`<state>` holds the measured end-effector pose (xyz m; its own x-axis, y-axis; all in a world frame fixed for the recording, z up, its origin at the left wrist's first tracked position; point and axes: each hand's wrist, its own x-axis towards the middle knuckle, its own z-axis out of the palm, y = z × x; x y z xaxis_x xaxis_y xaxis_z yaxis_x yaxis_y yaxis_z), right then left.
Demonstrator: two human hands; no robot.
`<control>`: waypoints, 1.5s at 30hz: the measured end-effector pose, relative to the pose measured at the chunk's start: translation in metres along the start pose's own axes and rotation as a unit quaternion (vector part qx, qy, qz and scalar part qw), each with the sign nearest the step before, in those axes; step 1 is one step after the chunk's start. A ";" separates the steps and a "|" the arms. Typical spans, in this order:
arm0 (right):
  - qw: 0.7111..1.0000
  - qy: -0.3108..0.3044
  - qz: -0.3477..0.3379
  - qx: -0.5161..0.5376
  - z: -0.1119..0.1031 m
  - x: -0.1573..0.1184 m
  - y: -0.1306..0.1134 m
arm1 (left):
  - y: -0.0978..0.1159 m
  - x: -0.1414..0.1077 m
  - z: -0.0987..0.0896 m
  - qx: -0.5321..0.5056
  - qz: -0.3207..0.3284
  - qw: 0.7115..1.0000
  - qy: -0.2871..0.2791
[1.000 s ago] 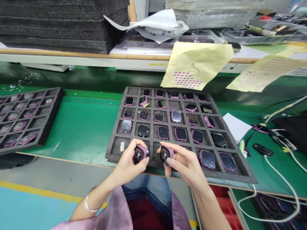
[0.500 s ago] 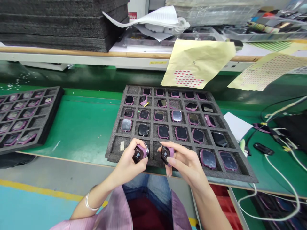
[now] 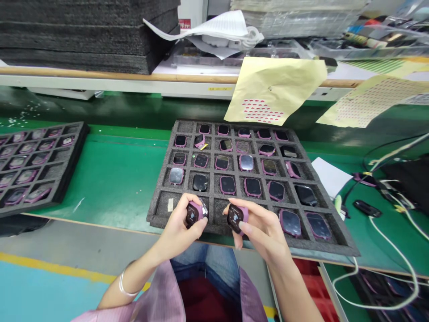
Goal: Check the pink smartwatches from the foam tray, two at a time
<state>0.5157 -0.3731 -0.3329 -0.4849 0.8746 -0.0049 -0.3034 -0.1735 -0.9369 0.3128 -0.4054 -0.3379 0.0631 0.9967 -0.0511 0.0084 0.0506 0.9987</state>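
From where I stand: L hand point(image 3: 179, 226) has a close grip on a watch body point(image 3: 193, 213), approx. square w/ rounded corners, glossy dark face, purple casing. R hand point(image 3: 263, 223) pinches a second watch body point(image 3: 235, 218), same shape & finish, betw. thumb and fingers. Both units are held up over front edge of foam tray point(image 3: 160, 202), side by side, not touching ea. other; both faces show small pale marks.

Foam tray: dk grey, rough grainy texture, rectangular compts. Most hold one unit ea., mainly purple-rimmed, faces black, a few pale/reflective. Front L compt. has a pale tape piece point(image 3: 170, 205).

Bench point(image 3: 114, 179): smooth green surface. At L, side tray point(image 3: 69, 172), similar foam, purple units in compts. Shelf above: foam stack point(image 3: 83, 38), black, coarse edges; yellow sheet point(image 3: 276, 85), creased, red marks, hangs off shelf front.
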 end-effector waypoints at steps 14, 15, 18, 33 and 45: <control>1.000 -0.008 0.011 0.002 0.001 0.000 -0.002 | 0.002 0.000 0.001 -0.038 -0.032 0.999 -0.018; 1.000 -0.011 0.009 0.005 0.002 0.000 -0.002 | 0.002 0.000 0.000 -0.042 -0.031 0.998 -0.028; 1.000 -0.019 0.003 0.006 0.003 0.003 -0.003 | 0.000 0.002 -0.003 -0.073 -0.025 0.995 -0.063; 1.000 0.005 0.004 -0.019 0.004 0.003 0.000 | -0.002 0.007 -0.010 -0.173 -0.010 0.973 -0.151; 0.999 0.020 0.006 -0.034 0.005 0.003 0.002 | -0.002 0.007 -0.009 -0.176 -0.012 0.973 -0.148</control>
<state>0.5092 -0.3727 -0.3331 -0.4535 0.8908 -0.0286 -0.2412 -0.1536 -0.9582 0.3039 -0.3983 -0.3398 0.3526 0.9355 -0.0223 -0.3250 0.1448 0.9346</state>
